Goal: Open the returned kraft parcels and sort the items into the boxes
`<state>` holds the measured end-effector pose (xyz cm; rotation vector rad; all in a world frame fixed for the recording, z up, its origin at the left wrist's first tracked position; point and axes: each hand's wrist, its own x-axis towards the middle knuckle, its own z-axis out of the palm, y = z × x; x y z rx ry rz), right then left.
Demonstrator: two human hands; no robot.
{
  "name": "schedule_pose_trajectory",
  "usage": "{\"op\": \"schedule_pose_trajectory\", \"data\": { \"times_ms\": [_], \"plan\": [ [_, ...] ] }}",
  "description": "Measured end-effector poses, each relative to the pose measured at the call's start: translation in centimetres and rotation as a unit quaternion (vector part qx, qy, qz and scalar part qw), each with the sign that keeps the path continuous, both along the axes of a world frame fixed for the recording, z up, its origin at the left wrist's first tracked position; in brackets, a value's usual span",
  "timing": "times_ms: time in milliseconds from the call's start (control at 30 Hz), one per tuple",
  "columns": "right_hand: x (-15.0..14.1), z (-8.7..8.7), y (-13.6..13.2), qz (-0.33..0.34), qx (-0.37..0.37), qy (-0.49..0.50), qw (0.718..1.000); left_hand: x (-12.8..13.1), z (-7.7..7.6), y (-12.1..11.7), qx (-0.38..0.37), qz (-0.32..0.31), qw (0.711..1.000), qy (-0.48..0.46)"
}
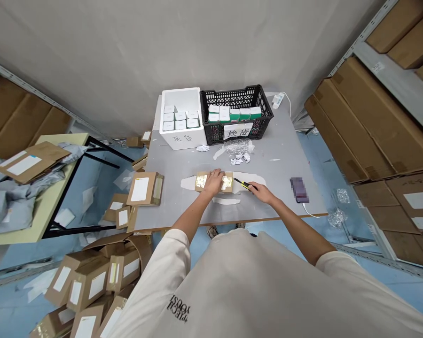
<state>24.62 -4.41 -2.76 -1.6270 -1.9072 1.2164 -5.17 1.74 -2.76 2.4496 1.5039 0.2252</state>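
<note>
Black-lettered shirt [246,281], left hand [214,181] open on taped carton [227,183], right hand [261,192] grasping cutter [241,183], crate [214,134] labelled 换货

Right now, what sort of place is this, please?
Probably a packing or returns room in a warehouse: metal shelving with large cartons, a pile of labelled parcels, and a work table.

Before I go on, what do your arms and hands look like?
The left hand and right hand wear no gloves; what may be a ring shows on the left. The sleeves are short, loose and off-white, on a shirt with black lettering.
</note>
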Motion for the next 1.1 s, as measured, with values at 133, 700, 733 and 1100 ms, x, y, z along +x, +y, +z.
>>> {"op": "schedule_pose_trajectory", "data": {
  "times_ms": [133,700,733,1100],
  "plan": [
    [-1.5,0.6,-0.2,0.064,0.098,-0.112,0.987,0.3,0.0,0.9,-0.025,-0.026,0.999,0.022],
    [-4.0,-1.9,-1.0,0.032,0.168,-0.207,0.963,0.4,-3.4,-0.8,0.043,-0.031,0.998,0.034],
    [-4.2,-2.1,-1.0,0.025,0.171,-0.213,0.962,0.4,-3.6,-0.8,0.044,-0.029,0.998,0.032],
    [-2.7,-3.0,0.0,0.035,0.196,-0.209,0.957,0.3,-3.6,-0.4,0.038,-0.032,0.998,0.045]
  ]
}}
